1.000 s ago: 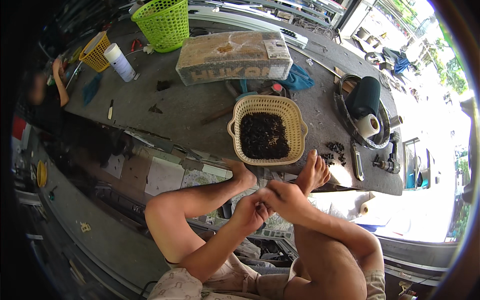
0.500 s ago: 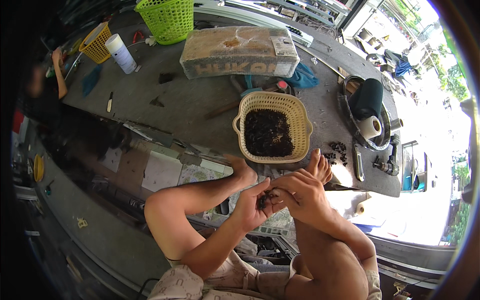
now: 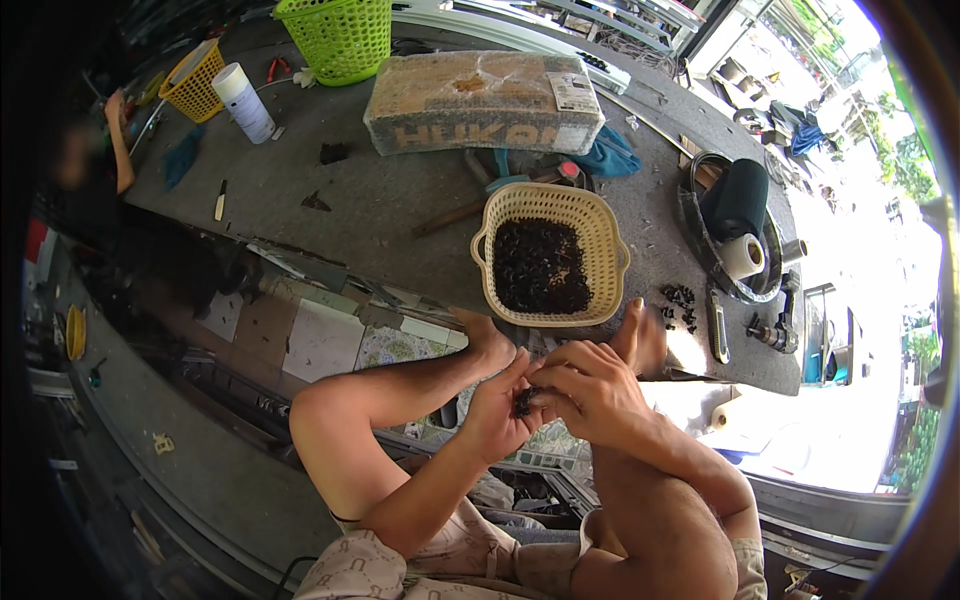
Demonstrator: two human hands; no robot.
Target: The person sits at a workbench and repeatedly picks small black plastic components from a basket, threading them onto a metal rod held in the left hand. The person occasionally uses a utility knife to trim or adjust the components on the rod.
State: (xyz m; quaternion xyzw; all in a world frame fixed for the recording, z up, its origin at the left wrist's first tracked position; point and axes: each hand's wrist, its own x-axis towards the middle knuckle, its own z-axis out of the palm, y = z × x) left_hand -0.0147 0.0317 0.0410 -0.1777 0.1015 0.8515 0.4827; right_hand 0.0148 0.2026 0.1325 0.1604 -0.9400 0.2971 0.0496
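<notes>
My left hand point(image 3: 492, 412) is cupped around a few small black pieces point(image 3: 523, 404), too small to make out their kind. My right hand point(image 3: 598, 392) meets it from the right, its fingers bent and pressed together at the left fingertips. Whatever those right fingers pinch is hidden. Both hands are between my raised knees, just short of the table edge. Beyond them a cream plastic basket point(image 3: 608, 250) holds a heap of similar small black pieces point(image 3: 540, 268).
Loose black pieces point(image 3: 681, 303), a utility knife point(image 3: 718, 330) and a drill-like tool point(image 3: 778, 325) lie right of the basket. Behind it are a hammer point(image 3: 450, 215) and a wrapped carton point(image 3: 480, 105). My feet rest at the table point(image 3: 370, 215) edge. Another person's arm point(image 3: 120, 145) shows far left.
My right fingers have shifted left and closed in against the left fingertips. My right foot is blurred by motion. The whole view has shifted slightly.
</notes>
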